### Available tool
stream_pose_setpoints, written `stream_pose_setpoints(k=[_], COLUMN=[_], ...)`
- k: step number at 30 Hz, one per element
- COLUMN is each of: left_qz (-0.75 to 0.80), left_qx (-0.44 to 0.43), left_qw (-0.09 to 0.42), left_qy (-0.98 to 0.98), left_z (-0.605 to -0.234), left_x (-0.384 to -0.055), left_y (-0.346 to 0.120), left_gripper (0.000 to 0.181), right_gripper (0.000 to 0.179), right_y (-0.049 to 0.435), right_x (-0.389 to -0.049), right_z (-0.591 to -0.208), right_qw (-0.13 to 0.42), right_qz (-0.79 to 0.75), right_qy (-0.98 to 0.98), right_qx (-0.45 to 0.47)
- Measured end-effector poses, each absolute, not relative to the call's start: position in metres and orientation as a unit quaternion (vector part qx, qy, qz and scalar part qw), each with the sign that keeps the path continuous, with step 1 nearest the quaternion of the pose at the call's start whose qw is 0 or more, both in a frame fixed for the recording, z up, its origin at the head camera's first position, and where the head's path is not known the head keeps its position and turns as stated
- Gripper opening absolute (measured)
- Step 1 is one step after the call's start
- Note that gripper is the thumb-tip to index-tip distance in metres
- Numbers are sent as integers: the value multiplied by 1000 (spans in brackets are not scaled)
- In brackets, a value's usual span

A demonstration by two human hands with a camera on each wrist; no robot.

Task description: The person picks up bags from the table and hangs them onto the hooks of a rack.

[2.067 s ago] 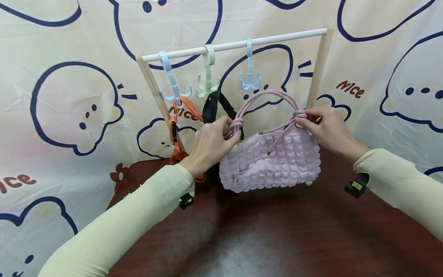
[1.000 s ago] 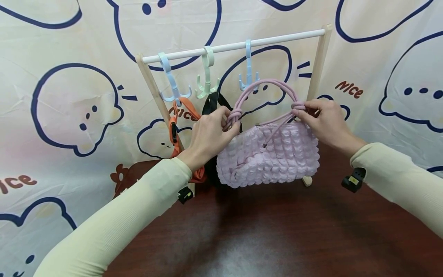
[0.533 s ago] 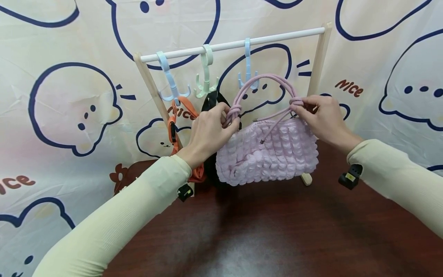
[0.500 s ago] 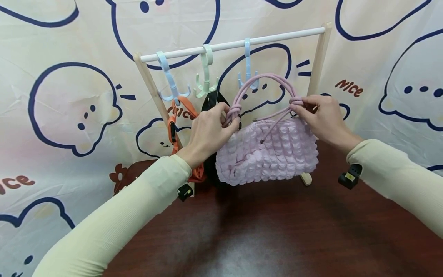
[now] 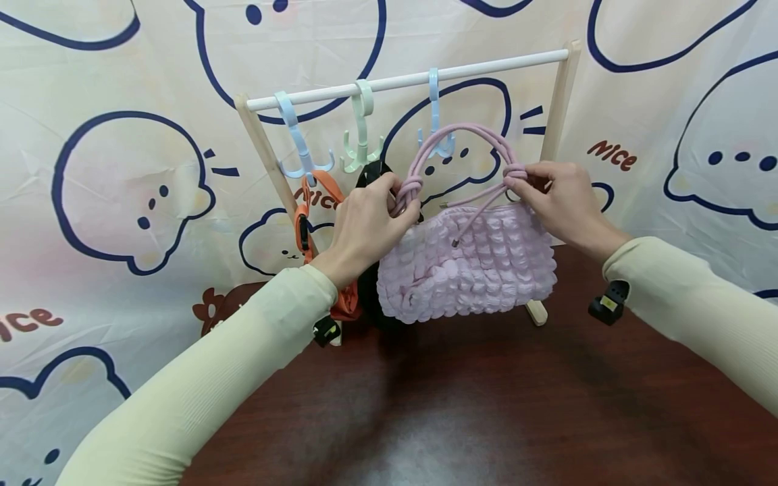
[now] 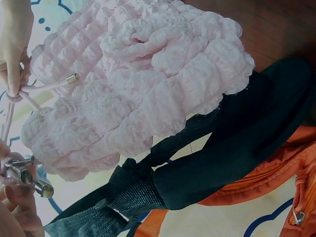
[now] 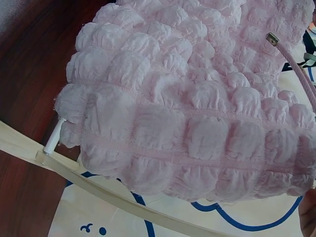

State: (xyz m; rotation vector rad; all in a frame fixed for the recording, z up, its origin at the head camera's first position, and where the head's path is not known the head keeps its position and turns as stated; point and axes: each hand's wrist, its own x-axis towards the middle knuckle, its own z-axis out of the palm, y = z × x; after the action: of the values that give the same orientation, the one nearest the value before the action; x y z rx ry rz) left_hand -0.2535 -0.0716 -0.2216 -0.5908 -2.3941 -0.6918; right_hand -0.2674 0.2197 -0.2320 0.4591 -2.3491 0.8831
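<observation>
A pink puffy handbag (image 5: 468, 263) hangs between my two hands, its cord handle (image 5: 464, 128) arching up. My left hand (image 5: 367, 219) pinches the knot at the handle's left end. At the right knot, my right hand (image 5: 562, 202) grips the cord between thumb and fingers. The top of the handle overlaps the right blue hook (image 5: 434, 128) in the head view. Metal-tipped cord ends (image 6: 44, 188) stick out by my left fingers in the left wrist view. The bag's quilted side (image 7: 182, 113) fills most of the right wrist view.
A white rail (image 5: 480, 69) on wooden posts carries another blue hook (image 5: 298, 138) and a green hook (image 5: 361, 128). An orange bag (image 5: 345, 304) hangs at left, with a black bag (image 5: 371, 290) behind my left hand. Below is a dark wooden table (image 5: 462, 398).
Both hands have raised the pink handbag a little and brought it slightly left. The handle's arch now reaches higher across the right blue hook.
</observation>
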Motion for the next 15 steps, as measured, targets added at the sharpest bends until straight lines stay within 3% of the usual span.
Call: stream_pose_setpoints(k=[15], left_qz=[-258], left_qx=[-208], left_qw=[280], left_qy=[-901], left_z=[-219], left_x=[-259], left_y=[-70], left_gripper=[22], right_gripper=[32], right_y=[214], right_x=[-272], right_z=[-230], right_qw=[307], right_qz=[316], right_qy=[-880], right_qx=[177])
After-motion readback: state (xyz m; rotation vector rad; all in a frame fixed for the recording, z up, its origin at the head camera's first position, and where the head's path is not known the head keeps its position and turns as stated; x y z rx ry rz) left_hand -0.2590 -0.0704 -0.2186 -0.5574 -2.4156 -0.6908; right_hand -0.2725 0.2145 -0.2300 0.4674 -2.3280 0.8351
